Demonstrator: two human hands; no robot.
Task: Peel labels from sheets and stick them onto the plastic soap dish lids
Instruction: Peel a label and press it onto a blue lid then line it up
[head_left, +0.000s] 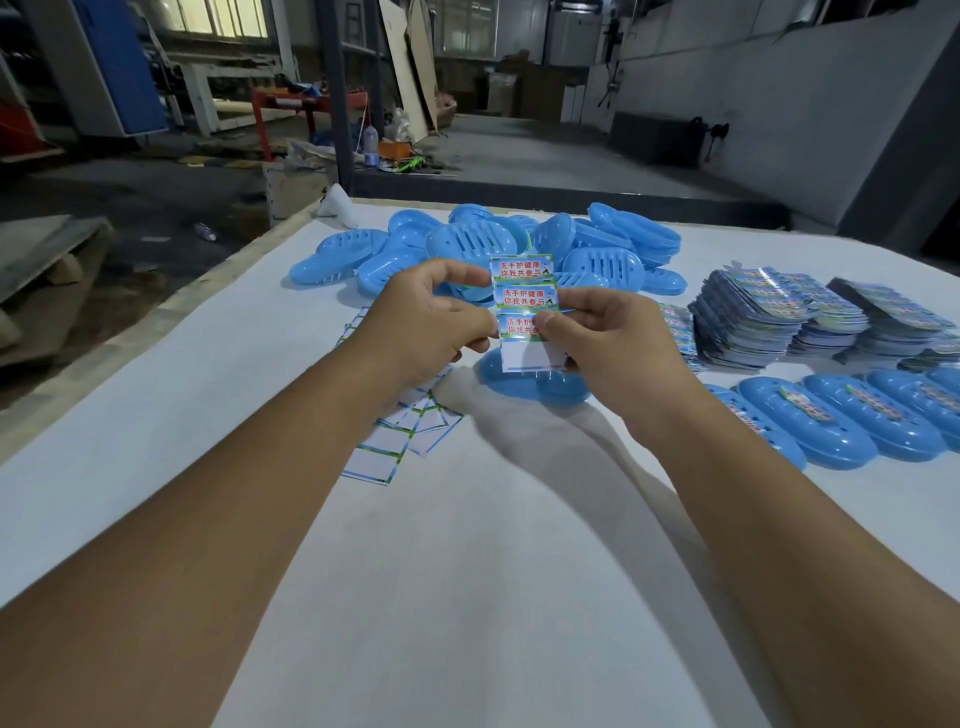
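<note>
I hold a label sheet (524, 296) upright above the white table, with three printed labels on it and a blank backing square at the bottom. My left hand (423, 322) pinches its left edge. My right hand (602, 338) pinches the right side at the lowest label, thumb on its face. Directly below the sheet lies a plain blue soap dish lid (524, 382). A heap of blue lids (483, 244) sits behind my hands.
Stacks of label sheets (769, 317) stand at the right. A row of labelled blue lids (841, 415) lies at the right front. Used backing sheets (395, 436) are scattered under my left wrist. The table's left edge (156, 332) drops to the workshop floor.
</note>
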